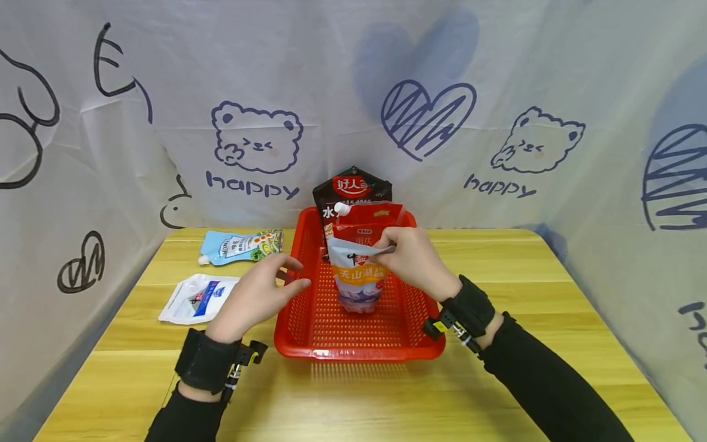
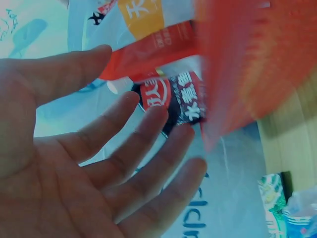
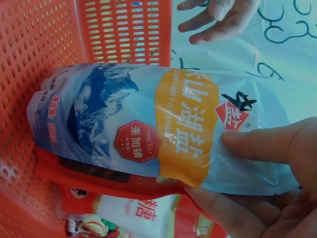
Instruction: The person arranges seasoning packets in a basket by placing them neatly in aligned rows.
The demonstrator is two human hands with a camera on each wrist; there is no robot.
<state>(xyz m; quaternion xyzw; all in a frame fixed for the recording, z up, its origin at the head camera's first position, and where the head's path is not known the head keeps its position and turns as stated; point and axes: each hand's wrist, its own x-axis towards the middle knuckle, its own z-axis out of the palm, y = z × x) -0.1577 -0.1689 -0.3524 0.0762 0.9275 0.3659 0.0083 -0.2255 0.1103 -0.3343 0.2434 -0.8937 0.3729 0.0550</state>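
My right hand pinches the top corner of a salt bag, white and blue with an orange band. The bag hangs upright inside the red basket, in front of a red spouted pouch and a black seasoning packet. In the right wrist view a red and white sugar bag lies below the salt. My left hand is at the basket's left rim, fingers spread and slightly bent, holding nothing. In the left wrist view its palm faces the basket's contents.
Left of the basket, a light blue spouted pouch lies on the wooden table. A white and blue packet lies nearer, by the left forearm. A cloth backdrop with drawings hangs behind the table.
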